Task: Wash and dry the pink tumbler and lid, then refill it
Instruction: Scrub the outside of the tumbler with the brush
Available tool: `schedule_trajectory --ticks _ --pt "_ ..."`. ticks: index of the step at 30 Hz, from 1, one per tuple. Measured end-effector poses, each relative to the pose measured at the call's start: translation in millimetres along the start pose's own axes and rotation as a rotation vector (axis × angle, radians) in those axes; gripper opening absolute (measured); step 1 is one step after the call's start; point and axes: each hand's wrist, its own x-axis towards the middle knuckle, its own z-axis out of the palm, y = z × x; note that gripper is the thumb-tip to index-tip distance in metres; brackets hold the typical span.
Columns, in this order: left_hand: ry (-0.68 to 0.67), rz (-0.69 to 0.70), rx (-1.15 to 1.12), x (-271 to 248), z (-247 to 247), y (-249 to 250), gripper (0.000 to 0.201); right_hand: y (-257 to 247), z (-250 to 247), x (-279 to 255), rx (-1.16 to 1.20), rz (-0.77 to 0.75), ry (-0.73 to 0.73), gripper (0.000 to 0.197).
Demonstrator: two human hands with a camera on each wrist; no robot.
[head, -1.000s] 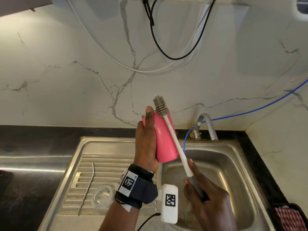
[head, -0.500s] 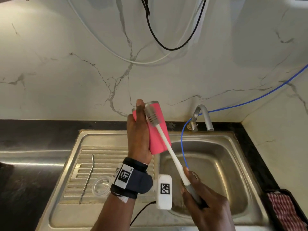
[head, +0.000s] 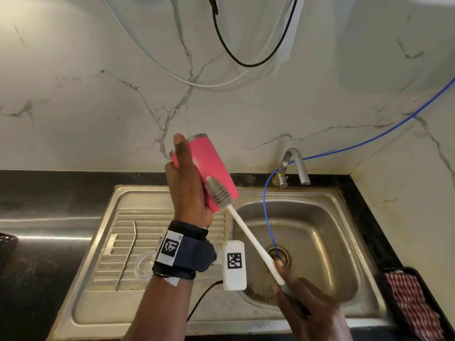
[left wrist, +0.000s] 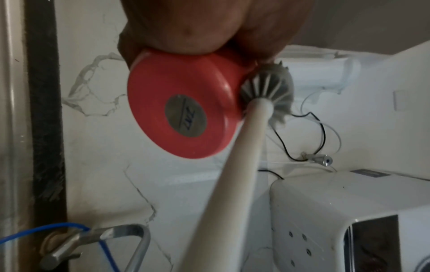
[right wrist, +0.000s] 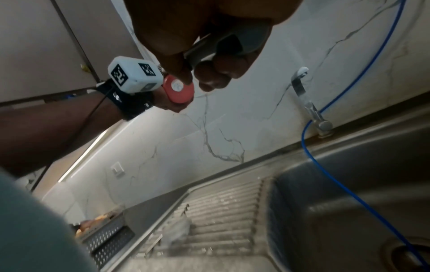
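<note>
My left hand (head: 188, 190) grips the pink tumbler (head: 209, 168) above the sink's left edge, tilted with its steel rim up and away and its base toward me. The left wrist view shows the tumbler's base (left wrist: 184, 108) with a round silver sticker. My right hand (head: 305, 306) holds the grey grip of a bottle brush with a long white handle (head: 251, 239). The grey bristle head (head: 219, 191) lies against the tumbler's outer wall near the base; the same brush head (left wrist: 267, 88) touches the base's edge. A clear lid (head: 144, 265) lies on the drainboard, partly hidden by my left wrist.
A steel sink (head: 344, 242) lies below, with a tap (head: 294, 166) at the back and a blue hose (head: 267, 217) running into the drain. A bent metal straw (head: 126, 254) lies on the drainboard. A red checked cloth (head: 413, 303) sits in a black tray at the right.
The brush head has slid down the tumbler's outer wall from the rim to near the base. The tumbler and both hands have shifted slightly left and up.
</note>
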Motion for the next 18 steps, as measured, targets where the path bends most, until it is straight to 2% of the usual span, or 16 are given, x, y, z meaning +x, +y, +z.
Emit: schedule_trajectory --ticks 5,9,12,15,18 --pt "0.001 0.008 0.004 -10 0 -7 0.084 3 -5 3 -0.061 -0.011 0.007 0.052" --pt "0.006 0.0 0.02 -12 5 -13 0.084 -2 4 20 -0.034 0.005 0.055 0.061" --pt "0.03 0.009 0.016 -3 2 -5 0.094 1 -2 9 0.005 -0.006 0.038 0.053" --pt "0.072 0.0 0.009 0 -3 0 0.097 -3 -9 2 0.035 0.016 0.009 0.053" --pt "0.009 -0.007 0.03 -9 3 -6 0.094 -3 -4 14 0.028 0.016 0.029 0.051"
